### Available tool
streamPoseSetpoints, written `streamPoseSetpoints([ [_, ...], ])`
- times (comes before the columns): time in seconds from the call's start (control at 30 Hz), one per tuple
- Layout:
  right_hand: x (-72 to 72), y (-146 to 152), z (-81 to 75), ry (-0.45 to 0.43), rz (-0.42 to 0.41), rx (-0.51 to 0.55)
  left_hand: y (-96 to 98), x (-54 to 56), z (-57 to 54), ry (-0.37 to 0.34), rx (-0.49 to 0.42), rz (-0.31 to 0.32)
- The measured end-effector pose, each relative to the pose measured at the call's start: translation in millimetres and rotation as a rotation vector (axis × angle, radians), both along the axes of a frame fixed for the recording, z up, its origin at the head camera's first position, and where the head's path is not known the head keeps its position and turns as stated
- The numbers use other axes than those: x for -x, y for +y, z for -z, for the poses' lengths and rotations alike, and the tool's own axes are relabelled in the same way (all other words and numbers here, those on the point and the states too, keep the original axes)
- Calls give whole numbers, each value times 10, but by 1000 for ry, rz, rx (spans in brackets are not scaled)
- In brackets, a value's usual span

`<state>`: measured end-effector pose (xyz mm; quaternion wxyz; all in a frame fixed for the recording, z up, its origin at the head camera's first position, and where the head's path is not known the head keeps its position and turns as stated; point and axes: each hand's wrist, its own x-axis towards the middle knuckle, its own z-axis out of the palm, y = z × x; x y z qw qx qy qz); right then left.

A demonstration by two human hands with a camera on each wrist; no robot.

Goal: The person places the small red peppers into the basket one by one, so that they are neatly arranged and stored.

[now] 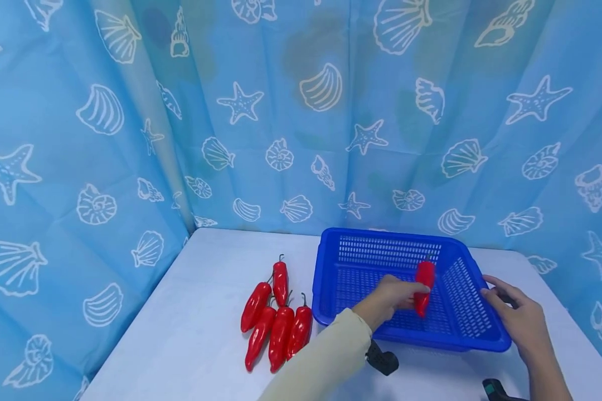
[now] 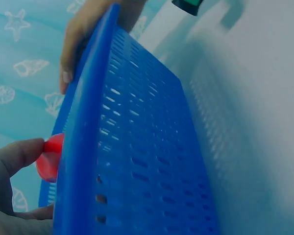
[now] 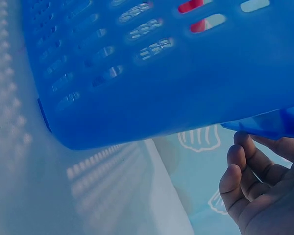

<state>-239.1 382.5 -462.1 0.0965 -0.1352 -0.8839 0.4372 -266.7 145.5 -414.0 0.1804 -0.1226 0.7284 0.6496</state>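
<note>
A red chili pepper (image 1: 424, 281) with a dark stem is pinched between the thumb and fingers of my left hand (image 1: 392, 295), over the inside of a blue plastic basket (image 1: 326, 278). In the left wrist view the thumb presses on the red pepper (image 2: 50, 159), seen past the basket's rim (image 2: 85, 127). My right hand (image 1: 524, 320) grips the basket's right rim, its thumb on the inner side. The right wrist view has the curled fingers of the right hand (image 3: 264, 181) beneath that rim.
Several red chili peppers (image 1: 281, 334) lie in a cluster on the white table (image 1: 180, 334), left of the basket. A blue curtain with white shells (image 1: 281, 156) hangs behind and to the left. Dark devices (image 1: 381, 359) show below both wrists.
</note>
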Motion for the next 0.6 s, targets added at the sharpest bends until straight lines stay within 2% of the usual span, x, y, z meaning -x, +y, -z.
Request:
streamPoseSetpoints([
  [0.13, -3, 24, -11, 11, 16, 12, 142, 27, 1, -12, 105, 18],
  [0.27, -5, 0, 16, 9, 14, 25, 170, 41, 37, -16, 134, 12],
  [0.43, -7, -16, 45, 7, 12, 5, 117, 40, 78, -15, 124, 17],
  [0.6, -14, -25, 28, 17, 11, 15, 115, 39, 71, -8, 92, 25],
])
